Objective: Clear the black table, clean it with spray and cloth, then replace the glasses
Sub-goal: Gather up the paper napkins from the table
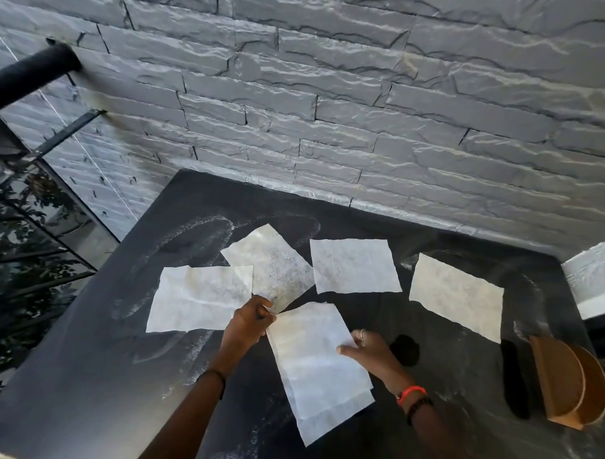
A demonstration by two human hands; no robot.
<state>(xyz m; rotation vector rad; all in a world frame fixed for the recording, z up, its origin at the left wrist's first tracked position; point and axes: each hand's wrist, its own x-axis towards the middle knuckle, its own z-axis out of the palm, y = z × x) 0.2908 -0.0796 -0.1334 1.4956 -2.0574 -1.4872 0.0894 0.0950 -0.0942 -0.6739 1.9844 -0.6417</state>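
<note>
Black surface (94, 391), streaked with wipe marks, against a grey stone wall (358, 107).
- Five white sheets lying flat across it.
- Left hand (249, 324): fingers pinched narrow on the near corner of the stained sheet (275, 271).
- Right hand (370, 354): thumb on the right edge of the near sheet (316, 366); whether the fingers grip beneath cannot be told.
- Wooden holder (567, 381) at the right edge.

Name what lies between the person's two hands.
In the head view, a white sheet lies on the black table between the left hand and right hand.
</note>
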